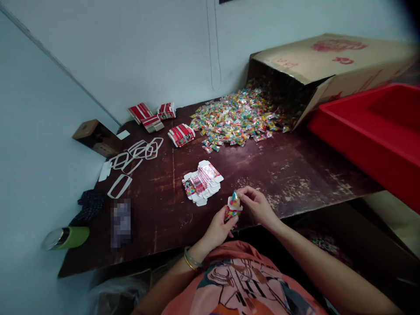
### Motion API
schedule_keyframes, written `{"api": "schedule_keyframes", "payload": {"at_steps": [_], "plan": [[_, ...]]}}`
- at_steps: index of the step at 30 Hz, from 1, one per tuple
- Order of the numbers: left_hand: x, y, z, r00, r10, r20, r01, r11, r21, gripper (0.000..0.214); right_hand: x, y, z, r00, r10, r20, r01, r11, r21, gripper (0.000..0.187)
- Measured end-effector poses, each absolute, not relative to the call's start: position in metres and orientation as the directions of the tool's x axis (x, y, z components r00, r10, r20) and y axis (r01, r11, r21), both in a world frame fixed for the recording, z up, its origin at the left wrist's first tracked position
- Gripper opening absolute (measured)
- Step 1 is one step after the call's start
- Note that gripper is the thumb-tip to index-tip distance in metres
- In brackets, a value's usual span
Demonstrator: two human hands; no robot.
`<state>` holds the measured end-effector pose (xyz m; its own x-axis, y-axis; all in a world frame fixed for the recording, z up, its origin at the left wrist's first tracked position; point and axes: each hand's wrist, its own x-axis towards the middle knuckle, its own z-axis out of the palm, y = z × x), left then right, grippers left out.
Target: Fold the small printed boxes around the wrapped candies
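Observation:
My left hand [218, 228] is closed around a small printed candy box [232, 211] with its white flaps open at the top. A clear candy packet [235, 199] with blue and yellow pieces is pinched in my right hand [257, 204], right at the box's open mouth; whether its lower end is inside I cannot tell. Just beyond my hands, a fanned stack of flat, unfolded candy boxes [202, 183] lies on the dark table [154, 210]. Farther back spreads a large heap of similar wrapped candy packets [232, 118].
A cardboard carton [328, 57] lies on its side behind the heap, with a red tray [377, 127] at right. Bundled red-and-white boxes [181, 134] sit left of the heap. White loops [120, 186], a wooden box [98, 138] and a green cup [75, 237] are at left.

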<state>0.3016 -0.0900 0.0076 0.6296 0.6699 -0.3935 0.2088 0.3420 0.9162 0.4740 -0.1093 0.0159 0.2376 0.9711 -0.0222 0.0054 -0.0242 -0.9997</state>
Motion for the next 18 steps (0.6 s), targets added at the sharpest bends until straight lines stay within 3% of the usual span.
{"api": "schedule_keyframes", "payload": {"at_steps": [2, 5, 8, 10, 13, 15, 18], "plan": [[0.303, -0.088, 0.008, 0.612, 0.685, -0.396, 0.189, 0.360, 0.914, 0.048, 0.474, -0.114, 0.016, 0.210, 0.975, 0.076, 0.192, 0.035, -0.981, 0.020], [0.302, -0.085, 0.008, 0.610, 0.687, -0.396, 0.224, 0.330, 0.917, 0.047, 0.478, -0.121, 0.028, 0.052, 0.979, 0.195, 0.556, 0.133, -0.820, 0.014], [0.299, -0.085, 0.009, 0.651, 0.672, -0.354, 0.248, 0.252, 0.935, 0.048, 0.482, -0.127, 0.048, -0.240, 0.955, 0.175, 0.632, 0.290, -0.719, 0.016], [0.297, -0.085, 0.012, 0.675, 0.657, -0.335, 0.200, 0.274, 0.941, 0.056, 0.483, -0.130, 0.057, -0.334, 0.927, 0.170, 0.551, 0.338, -0.763, 0.018], [0.298, -0.083, 0.017, 0.645, 0.663, -0.381, 0.118, 0.406, 0.906, 0.070, 0.481, -0.134, 0.054, -0.051, 0.981, 0.187, 0.336, 0.193, -0.922, 0.016], [0.300, -0.081, 0.019, 0.625, 0.662, -0.413, 0.101, 0.456, 0.884, 0.067, 0.480, -0.136, 0.045, 0.117, 0.993, 0.013, 0.023, 0.011, -1.000, 0.017], [0.303, -0.080, 0.021, 0.655, 0.642, -0.398, 0.088, 0.459, 0.884, 0.054, 0.479, -0.137, 0.029, -0.047, 0.954, -0.295, -0.435, -0.285, -0.854, 0.028]]}}
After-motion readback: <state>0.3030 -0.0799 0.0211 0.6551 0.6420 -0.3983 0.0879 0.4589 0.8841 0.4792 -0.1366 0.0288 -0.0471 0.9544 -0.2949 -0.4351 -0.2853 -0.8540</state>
